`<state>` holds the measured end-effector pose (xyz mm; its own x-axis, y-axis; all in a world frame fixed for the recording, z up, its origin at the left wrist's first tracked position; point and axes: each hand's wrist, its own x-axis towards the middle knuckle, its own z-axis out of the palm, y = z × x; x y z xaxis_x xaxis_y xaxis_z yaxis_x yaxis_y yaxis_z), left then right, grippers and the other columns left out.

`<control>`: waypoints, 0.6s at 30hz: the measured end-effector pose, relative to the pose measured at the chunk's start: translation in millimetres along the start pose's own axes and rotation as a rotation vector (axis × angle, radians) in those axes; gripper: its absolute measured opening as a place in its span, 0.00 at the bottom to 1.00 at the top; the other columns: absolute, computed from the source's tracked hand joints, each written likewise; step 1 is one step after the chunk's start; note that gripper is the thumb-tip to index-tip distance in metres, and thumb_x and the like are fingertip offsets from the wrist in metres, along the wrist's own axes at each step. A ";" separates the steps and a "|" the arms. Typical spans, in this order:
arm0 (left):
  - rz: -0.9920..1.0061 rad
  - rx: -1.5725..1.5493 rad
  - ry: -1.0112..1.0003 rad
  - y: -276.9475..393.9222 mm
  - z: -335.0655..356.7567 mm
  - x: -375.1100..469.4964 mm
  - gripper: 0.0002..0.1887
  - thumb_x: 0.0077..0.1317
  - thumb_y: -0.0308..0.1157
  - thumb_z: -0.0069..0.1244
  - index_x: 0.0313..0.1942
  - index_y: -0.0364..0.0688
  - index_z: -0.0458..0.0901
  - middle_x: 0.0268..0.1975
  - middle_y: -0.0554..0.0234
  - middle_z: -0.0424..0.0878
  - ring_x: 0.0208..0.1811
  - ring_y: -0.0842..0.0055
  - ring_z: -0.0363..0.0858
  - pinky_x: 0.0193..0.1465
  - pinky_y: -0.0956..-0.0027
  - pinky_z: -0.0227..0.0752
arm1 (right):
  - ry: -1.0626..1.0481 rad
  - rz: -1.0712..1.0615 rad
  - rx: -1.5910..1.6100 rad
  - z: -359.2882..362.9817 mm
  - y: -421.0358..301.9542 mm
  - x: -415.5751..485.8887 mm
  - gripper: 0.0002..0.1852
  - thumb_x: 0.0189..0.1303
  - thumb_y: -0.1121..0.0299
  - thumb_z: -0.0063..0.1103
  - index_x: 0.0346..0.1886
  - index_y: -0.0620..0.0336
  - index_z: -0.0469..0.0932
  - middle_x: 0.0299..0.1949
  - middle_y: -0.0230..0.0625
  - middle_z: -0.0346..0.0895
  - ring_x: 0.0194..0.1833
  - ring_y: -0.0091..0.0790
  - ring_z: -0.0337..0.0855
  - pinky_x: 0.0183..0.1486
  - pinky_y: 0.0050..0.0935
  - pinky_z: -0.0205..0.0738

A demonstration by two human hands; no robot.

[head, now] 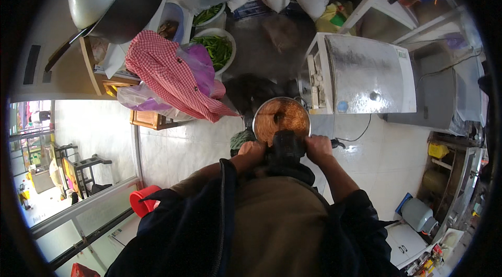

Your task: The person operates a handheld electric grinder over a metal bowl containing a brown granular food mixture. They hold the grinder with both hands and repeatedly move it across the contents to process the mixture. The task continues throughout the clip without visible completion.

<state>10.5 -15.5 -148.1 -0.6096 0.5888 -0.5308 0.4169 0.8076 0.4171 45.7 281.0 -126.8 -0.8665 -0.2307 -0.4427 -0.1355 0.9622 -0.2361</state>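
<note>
A round metal pot (255, 114) stands on the floor in front of me, holding an orange-brown mash (296, 118) whose surface looks streaked and blurred. Over its near edge is a black hand-held power tool (288, 143), which looks like a mixer with a grip on each side. My left hand (251, 149) is closed round the left side grip, most of which it hides. On the other side, my right hand (318, 146) grasps the right grip, whose black end sticks out past the fist. A dark spot in the mash lies just beyond the tool; the tool's lower end cannot be made out.
Close at right stands a white appliance (370, 75); a cable (362, 132) runs along the floor. Basins of green chili peppers (215, 51) and a stool (151, 119) under a red checked garment (166, 71) are at left. A red bucket (142, 201) sits behind left.
</note>
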 end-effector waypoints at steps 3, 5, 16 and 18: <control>0.065 -0.029 -0.008 2.8 21.1 5.4 0.09 0.65 0.32 0.53 0.41 0.37 0.84 0.36 0.45 0.90 0.38 0.54 0.91 0.38 0.49 0.82 | -0.058 0.044 -0.039 -4.5 4.6 -14.3 0.05 0.61 0.70 0.63 0.37 0.55 0.86 0.36 0.42 0.88 0.42 0.48 0.91 0.44 0.46 0.83; 0.111 -0.050 0.012 -0.4 32.4 15.4 0.08 0.66 0.32 0.52 0.40 0.38 0.84 0.36 0.45 0.89 0.38 0.55 0.91 0.38 0.49 0.82 | -0.063 0.069 -0.030 1.9 10.6 -22.8 0.05 0.61 0.70 0.63 0.37 0.55 0.87 0.36 0.44 0.88 0.42 0.48 0.91 0.44 0.46 0.83; 0.003 0.058 -0.097 -13.1 -2.9 -9.2 0.10 0.67 0.32 0.51 0.41 0.37 0.86 0.41 0.41 0.90 0.42 0.52 0.91 0.43 0.49 0.83 | -0.065 -0.018 0.071 4.5 -7.8 3.9 0.05 0.60 0.69 0.63 0.37 0.54 0.86 0.37 0.44 0.88 0.42 0.46 0.90 0.41 0.47 0.82; -0.027 0.008 -0.071 -6.2 -13.9 -9.2 0.11 0.66 0.33 0.52 0.44 0.36 0.85 0.40 0.42 0.90 0.42 0.52 0.91 0.43 0.49 0.83 | 0.001 -0.030 0.023 -3.0 -5.3 12.5 0.04 0.60 0.69 0.64 0.36 0.54 0.86 0.36 0.43 0.88 0.41 0.46 0.90 0.41 0.47 0.82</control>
<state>4.1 -26.4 -135.5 -0.5716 0.5670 -0.5931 0.4062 0.8236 0.3959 34.2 273.5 -128.5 -0.8629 -0.2590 -0.4340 -0.1504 0.9514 -0.2688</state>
